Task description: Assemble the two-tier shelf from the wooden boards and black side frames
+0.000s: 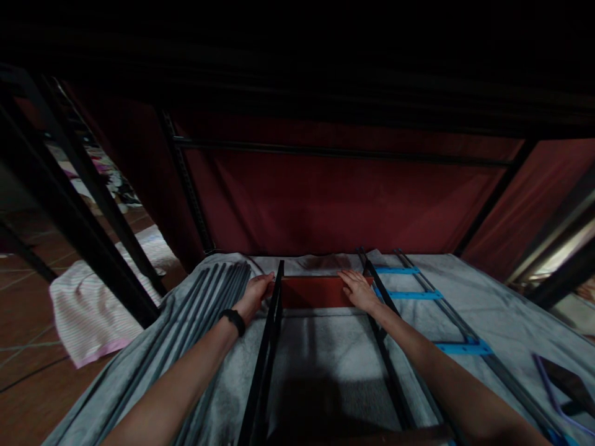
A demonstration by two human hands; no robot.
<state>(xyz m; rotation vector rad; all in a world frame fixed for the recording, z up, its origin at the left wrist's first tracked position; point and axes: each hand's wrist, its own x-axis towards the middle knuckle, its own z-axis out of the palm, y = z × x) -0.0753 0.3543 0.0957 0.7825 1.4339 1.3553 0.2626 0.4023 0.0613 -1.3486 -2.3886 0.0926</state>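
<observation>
A reddish-brown board (316,292) spans the gap between two black metal bars, the left bar (267,365) and the right bar (390,371). My left hand (258,291), with a black band on its wrist, is closed at the outer side of the left bar near its far end; the bar hides part of the fingers. My right hand (361,291) holds the board's right end, the fingers over its top edge and the thumb against its front face. Under the bars lies a grey blanket (320,353).
Several grey tubes (199,316) lie along the left side. To the right are metal rods with blue crosspieces (413,295) and a phone-like dark object (564,384). Black frame posts (93,217) and a dark red curtain (325,204) enclose the space. A striped cloth (97,303) hangs at left.
</observation>
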